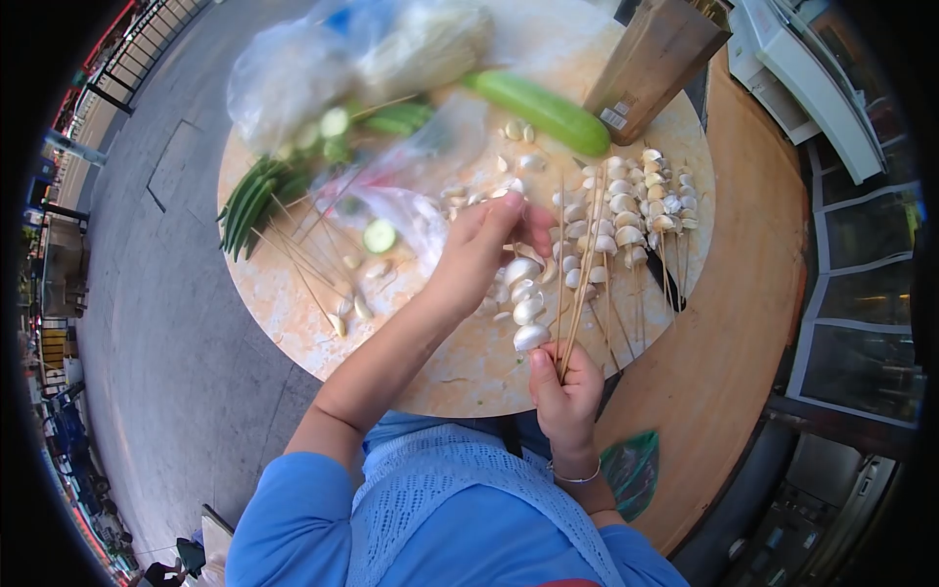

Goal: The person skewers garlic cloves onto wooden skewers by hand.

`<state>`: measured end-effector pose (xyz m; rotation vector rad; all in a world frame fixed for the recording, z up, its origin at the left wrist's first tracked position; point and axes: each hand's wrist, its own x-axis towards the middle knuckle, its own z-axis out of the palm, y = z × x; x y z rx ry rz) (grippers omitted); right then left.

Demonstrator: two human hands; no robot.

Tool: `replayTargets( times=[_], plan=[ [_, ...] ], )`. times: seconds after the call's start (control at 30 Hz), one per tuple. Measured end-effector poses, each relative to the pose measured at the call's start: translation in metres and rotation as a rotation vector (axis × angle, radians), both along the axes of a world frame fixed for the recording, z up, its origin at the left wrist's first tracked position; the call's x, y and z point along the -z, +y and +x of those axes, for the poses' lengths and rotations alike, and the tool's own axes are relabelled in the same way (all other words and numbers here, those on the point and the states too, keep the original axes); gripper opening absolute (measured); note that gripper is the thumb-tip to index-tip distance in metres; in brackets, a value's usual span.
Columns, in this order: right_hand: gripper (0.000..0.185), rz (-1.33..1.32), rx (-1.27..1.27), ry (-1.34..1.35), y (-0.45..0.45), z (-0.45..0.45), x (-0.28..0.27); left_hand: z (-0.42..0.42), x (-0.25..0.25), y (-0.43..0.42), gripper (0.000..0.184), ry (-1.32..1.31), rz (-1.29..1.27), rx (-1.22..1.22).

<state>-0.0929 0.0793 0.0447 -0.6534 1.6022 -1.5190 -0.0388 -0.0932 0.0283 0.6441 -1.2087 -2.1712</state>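
Note:
Several thin bamboo skewers (579, 293) are gripped in my right hand (567, 391), low over the near edge of the table. One of them carries a row of white garlic cloves (528, 311), standing just above my right thumb. My left hand (494, 235) is closed at the upper end of that row, thumb against bent fingers; what lies between them is hidden. Loose garlic cloves (458, 203) are scattered beyond my left wrist. To the right, finished-looking garlic skewers (626, 210) lie side by side, their bare sticks pointing toward me.
On the round table (293, 313) are skewered green vegetables (256, 201), a cut round slice (380, 236), plastic bags (289, 83), a long green gourd (543, 108) and a brown box (657, 68). A black handle (667, 282) lies beside the garlic skewers.

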Motion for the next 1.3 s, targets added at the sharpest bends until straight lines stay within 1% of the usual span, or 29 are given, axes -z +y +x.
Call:
replayTargets(
  times=[0.03, 0.07, 0.13, 0.27, 0.33, 0.37, 0.4, 0.47, 0.5, 0.53, 0.6, 0.63, 0.7, 0.73, 0.8, 0.87, 0.9, 0.93, 0.97, 1.0, 1.03, 1.07, 1.13, 1.17, 1.23, 1.27, 1.3],
  plan=[
    [0.012, 0.006, 0.016, -0.004, -0.001, 0.001, 0.000, 0.002, -0.002, 0.002, 0.043, -0.013, -0.033, 0.018],
    [0.012, 0.012, 0.032, -0.009, -0.002, 0.001, 0.000, 0.001, -0.009, 0.010, 0.043, -0.045, -0.192, 0.131],
    [0.012, 0.015, 0.022, -0.019, -0.002, -0.002, 0.003, -0.002, -0.003, 0.020, 0.043, -0.020, 0.094, 0.051],
    [0.011, 0.031, -0.004, -0.007, -0.005, -0.008, -0.001, 0.001, 0.009, 0.021, 0.046, 0.059, 0.157, 0.090],
    [0.011, 0.009, 0.003, 0.031, -0.006, -0.011, 0.002, 0.004, 0.006, 0.029, 0.054, 0.122, 0.359, 0.112],
    [0.011, -0.016, 0.010, 0.064, -0.008, -0.012, 0.003, 0.008, 0.008, 0.031, 0.064, 0.129, 0.358, 0.207],
    [0.011, -0.018, 0.010, 0.065, -0.008, -0.014, 0.003, 0.010, 0.006, 0.037, 0.064, 0.130, 0.356, 0.207],
    [0.011, -0.025, 0.020, 0.049, -0.009, -0.014, 0.001, 0.014, 0.003, 0.047, 0.063, 0.094, 0.258, 0.220],
    [0.011, -0.025, 0.021, 0.049, -0.009, -0.015, 0.002, 0.016, 0.009, 0.050, 0.061, 0.042, 0.207, 0.239],
    [0.011, -0.023, 0.010, 0.072, -0.009, -0.015, 0.002, 0.016, 0.010, 0.051, 0.061, 0.042, 0.208, 0.240],
    [0.010, -0.021, -0.003, 0.094, -0.008, -0.014, 0.003, 0.016, 0.012, 0.053, 0.053, 0.023, 0.115, 0.207],
    [0.011, -0.011, -0.005, 0.062, -0.008, -0.013, 0.003, 0.017, 0.013, 0.051, 0.053, 0.023, 0.116, 0.205],
    [0.011, -0.002, -0.007, 0.032, -0.008, -0.011, 0.004, 0.019, 0.016, 0.046, 0.036, 0.048, 0.331, 0.171],
    [0.010, 0.001, -0.007, 0.037, -0.007, -0.010, 0.005, 0.019, 0.018, 0.046, 0.036, 0.048, 0.330, 0.172],
    [0.010, 0.002, -0.004, 0.044, -0.007, -0.010, 0.006, 0.018, 0.020, 0.045, 0.034, 0.044, 0.250, 0.152],
    [0.010, -0.001, 0.004, 0.044, -0.006, -0.011, 0.005, 0.017, 0.013, 0.042, 0.038, 0.055, 0.334, 0.114],
    [0.010, 0.001, 0.003, 0.043, -0.004, -0.012, 0.006, 0.010, 0.025, 0.039, 0.041, 0.085, 0.446, -0.091],
    [0.009, -0.007, 0.046, 0.070, 0.000, -0.015, 0.008, 0.016, 0.016, 0.023, 0.041, 0.210, 0.422, -0.082],
    [0.009, -0.014, 0.089, 0.096, 0.004, -0.018, 0.010, 0.021, 0.018, 0.008, 0.047, 0.168, 0.287, -0.142],
    [0.009, -0.010, 0.090, 0.093, 0.007, -0.021, 0.010, 0.024, 0.017, -0.005, 0.041, 0.083, 0.173, -0.278],
    [0.009, -0.013, 0.121, 0.083, 0.011, -0.025, 0.010, 0.026, 0.015, -0.017, 0.032, 0.008, 0.053, -0.359],
    [0.009, -0.017, 0.151, 0.073, 0.015, -0.029, 0.011, 0.027, 0.015, -0.029, 0.027, -0.050, -0.066, -0.382],
    [0.010, -0.006, 0.154, 0.062, 0.021, -0.034, 0.016, 0.021, 0.023, -0.049, 0.024, -0.228, -0.385, -0.341],
    [0.010, 0.009, 0.156, 0.058, 0.023, -0.035, 0.018, 0.018, 0.025, -0.055, 0.024, -0.231, -0.388, -0.342],
    [0.010, 0.023, 0.157, 0.053, 0.027, -0.034, 0.023, 0.007, 0.027, -0.062, 0.022, -0.554, -0.902, -0.197],
    [0.010, 0.048, 0.144, 0.056, 0.029, -0.033, 0.025, 0.003, 0.027, -0.063, 0.022, -0.555, -0.903, -0.197],
    [0.010, 0.073, 0.130, 0.060, 0.031, -0.033, 0.026, -0.002, 0.026, -0.063, 0.022, -0.677, -1.035, -0.057]
  ],
)
